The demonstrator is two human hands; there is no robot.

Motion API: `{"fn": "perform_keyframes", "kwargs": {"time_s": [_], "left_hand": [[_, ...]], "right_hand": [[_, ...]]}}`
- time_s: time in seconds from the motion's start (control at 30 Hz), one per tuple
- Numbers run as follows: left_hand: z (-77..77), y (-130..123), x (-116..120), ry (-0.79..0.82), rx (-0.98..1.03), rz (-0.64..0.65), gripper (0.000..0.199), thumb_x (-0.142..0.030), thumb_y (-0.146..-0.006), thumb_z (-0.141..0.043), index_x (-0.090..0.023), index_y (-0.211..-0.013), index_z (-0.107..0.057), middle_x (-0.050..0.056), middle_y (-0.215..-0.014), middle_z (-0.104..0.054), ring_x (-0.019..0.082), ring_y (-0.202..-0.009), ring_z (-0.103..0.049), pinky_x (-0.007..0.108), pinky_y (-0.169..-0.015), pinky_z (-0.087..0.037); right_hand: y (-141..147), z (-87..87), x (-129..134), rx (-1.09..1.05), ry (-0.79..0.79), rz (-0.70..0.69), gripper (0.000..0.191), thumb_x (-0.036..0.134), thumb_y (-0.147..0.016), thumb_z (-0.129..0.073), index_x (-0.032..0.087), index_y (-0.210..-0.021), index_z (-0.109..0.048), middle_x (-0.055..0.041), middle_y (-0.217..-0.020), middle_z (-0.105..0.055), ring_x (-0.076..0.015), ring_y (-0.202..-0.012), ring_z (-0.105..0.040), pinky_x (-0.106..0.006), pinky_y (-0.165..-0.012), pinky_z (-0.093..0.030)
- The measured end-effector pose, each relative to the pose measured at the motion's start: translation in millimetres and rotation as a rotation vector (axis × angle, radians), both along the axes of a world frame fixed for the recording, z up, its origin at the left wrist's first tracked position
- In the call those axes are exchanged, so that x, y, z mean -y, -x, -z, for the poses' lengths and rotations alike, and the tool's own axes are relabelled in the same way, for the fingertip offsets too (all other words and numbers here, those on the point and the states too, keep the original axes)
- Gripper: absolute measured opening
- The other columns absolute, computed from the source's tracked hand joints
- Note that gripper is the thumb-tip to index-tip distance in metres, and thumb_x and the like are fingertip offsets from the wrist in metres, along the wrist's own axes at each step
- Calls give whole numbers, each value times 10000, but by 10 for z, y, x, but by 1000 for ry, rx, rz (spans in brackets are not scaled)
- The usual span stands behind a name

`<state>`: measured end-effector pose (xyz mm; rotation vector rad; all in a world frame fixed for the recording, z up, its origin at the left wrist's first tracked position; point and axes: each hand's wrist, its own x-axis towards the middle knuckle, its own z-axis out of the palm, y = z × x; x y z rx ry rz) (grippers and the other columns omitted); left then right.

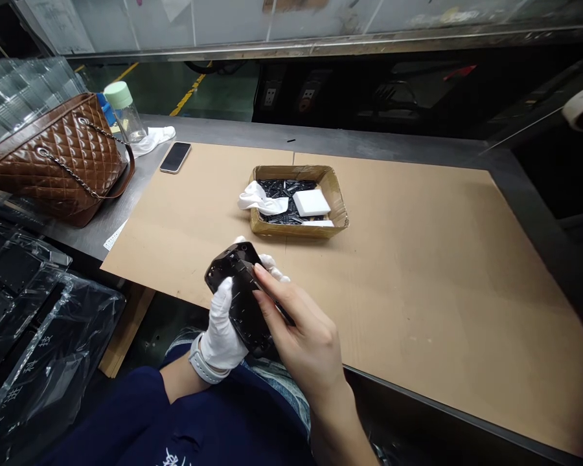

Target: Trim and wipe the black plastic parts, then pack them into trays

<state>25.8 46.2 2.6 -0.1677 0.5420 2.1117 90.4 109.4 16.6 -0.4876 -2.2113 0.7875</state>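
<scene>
casing point(240, 298) in gloved hand point(222, 327); top lettering point(173, 458) cropped

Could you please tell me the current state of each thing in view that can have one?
left hand, white-gloved, gripping the housing
right hand, bare, fingers on the housing
black plastic housing, held between both hands
cardboard tray, open, holding black parts and white cloth
smartphone, lying flat, dark
green-capped bottle, upright, capped

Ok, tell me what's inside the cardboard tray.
The cardboard tray holds a heap of small black parts, with a crumpled white cloth and a white square pad on top. Whatever lies beneath the cloth and pad is covered.
</scene>
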Motion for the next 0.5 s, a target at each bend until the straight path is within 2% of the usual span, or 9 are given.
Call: {"fn": "perform_keyframes", "kwargs": {"time_s": [0.17, 0.3, 0.4, 0.5], "left_hand": [[18, 8, -20, -58, -42, 62, 424, -468, -776, -567, -189, -1081, -661, 70, -1171, -644, 293, -1249, -479, 446, -1101, -328], [-7, 29, -33, -33, -63, 92, 378, -462, -767, -592, -181, -999, -691, 57, -1114, -669, 286, -1230, -497, 416, -1099, -338], [-20, 35, -36, -27, -105, 87, 410, -481, -771, -578, -184, -1035, -681, 56, -1121, -667, 282, -1233, -496, 412, -1094, -348], [27, 25, -20, 17, -108, 64, 398, -456, -760, -593, -194, -1048, -677, 50, -1141, -664, 272, -1272, -458, 392, -1100, -342]], "right_hand": [[6, 42, -7, 11, 32, -19, 334, 154, -883, -540, 238, -1201, -600, -49, -1028, -704, -162, -937, -674, -254, -855, -540], [-41, 118, -28, -26, 224, 1, 333, 196, -873, -559, 228, -1204, -580, -62, -1152, -662, -183, -1018, -651, -292, -888, -542], [-70, 128, -41, -64, 345, -16, 292, 218, -894, -524, 230, -1183, -560, -57, -1095, -682, -172, -954, -676, -281, -826, -570], [-47, 49, -50, -33, 253, -49, 343, 213, -936, -428, 230, -1271, -496, -74, -1170, -651, -173, -1052, -637, -297, -870, -553]]}}
